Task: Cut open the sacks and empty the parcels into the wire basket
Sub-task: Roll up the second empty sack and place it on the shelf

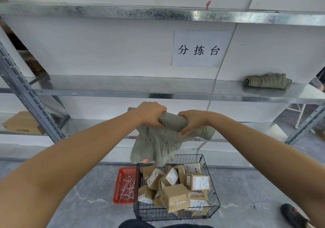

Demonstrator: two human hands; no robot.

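Note:
I hold a grey-green woven sack up in front of me, its top part rolled into a tube. My left hand grips the left end of the roll and my right hand grips the right end. The loose lower part of the sack hangs down over the back rim of the black wire basket on the floor. Several brown cardboard parcels with white labels lie piled inside the basket.
A red plastic crate with thin white ties stands left of the basket. Metal shelving runs across ahead; a rolled sack lies on its middle shelf at right, a cardboard box on a lower shelf at left. A shoe is at bottom right.

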